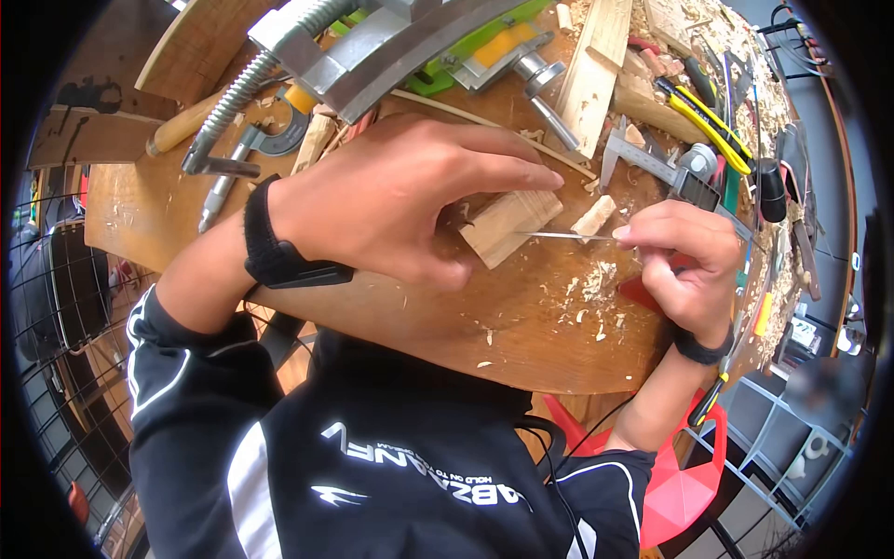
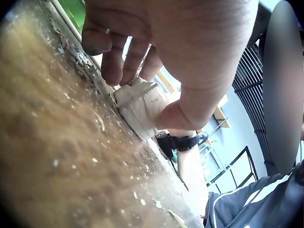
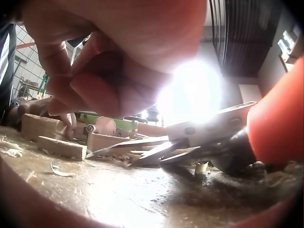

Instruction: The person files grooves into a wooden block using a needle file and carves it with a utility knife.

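Observation:
A pale wooden block (image 1: 507, 224) lies on the brown table under my left hand (image 1: 382, 196). That hand holds the block between thumb and fingers; in the left wrist view the fingers reach round the far side of the block (image 2: 141, 104) and the thumb is along its near side. My right hand (image 1: 684, 256) pinches a thin, straight, pale metallic strip (image 1: 568, 236) between thumb and fingertips. The strip's far end meets the right part of the block. Close beside the block is a smaller wood piece (image 1: 593, 216), also in the right wrist view.
A metal vise (image 1: 372, 65) stands at the back, with a micrometer (image 1: 279, 135) to its left. Calipers (image 1: 643, 163) and yellow-black pliers (image 1: 708, 126) lie at right. Wood shavings (image 1: 596, 284) litter the table. A red-handled tool (image 3: 278, 118) lies near my right hand.

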Demonstrator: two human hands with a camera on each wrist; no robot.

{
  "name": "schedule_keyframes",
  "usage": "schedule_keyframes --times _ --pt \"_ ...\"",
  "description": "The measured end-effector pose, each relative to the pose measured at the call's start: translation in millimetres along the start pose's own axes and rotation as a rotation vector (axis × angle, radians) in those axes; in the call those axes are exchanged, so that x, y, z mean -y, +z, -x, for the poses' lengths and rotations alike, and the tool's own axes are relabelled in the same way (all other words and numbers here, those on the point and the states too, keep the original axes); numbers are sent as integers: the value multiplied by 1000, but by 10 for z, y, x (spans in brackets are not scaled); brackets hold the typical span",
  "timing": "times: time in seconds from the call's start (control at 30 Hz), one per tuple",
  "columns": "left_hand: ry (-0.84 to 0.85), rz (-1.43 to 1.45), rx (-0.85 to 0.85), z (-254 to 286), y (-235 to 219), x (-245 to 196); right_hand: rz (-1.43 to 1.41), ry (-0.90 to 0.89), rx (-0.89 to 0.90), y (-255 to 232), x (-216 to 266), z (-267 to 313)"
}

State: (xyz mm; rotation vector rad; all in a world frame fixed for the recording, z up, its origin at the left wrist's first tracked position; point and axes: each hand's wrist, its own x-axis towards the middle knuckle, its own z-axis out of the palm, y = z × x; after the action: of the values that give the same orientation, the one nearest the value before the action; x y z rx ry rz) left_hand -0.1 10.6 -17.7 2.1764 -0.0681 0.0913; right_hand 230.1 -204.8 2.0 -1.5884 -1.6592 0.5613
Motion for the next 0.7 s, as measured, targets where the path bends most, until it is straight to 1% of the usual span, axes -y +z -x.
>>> schedule_keyframes --times 0.07,0.13,0.2,0.3,0.4,0.53,0.6,0.7 --pt "17 3 -9 -1 -11 -16 -3 4 8 7 -20 6" --pt "-46 16 34 -11 -38 -51 1 2 15 6 -26 10" --pt "-44 -4 29 -10 -27 -35 -49 75 57 37 -15 25" --pt "-44 -17 28 -4 -25 -40 -49 44 66 76 3 -2" --pt "-40 -3 23 -8 -23 -42 -9 56 48 0 0 18" --pt "-6 -4 -7 4 -1 -15 6 57 74 1 7 13" --pt "-19 5 0 10 0 -22 -51 73 93 41 17 0" --pt "-30 9 11 4 -22 -38 -58 70 112 51 30 -16"
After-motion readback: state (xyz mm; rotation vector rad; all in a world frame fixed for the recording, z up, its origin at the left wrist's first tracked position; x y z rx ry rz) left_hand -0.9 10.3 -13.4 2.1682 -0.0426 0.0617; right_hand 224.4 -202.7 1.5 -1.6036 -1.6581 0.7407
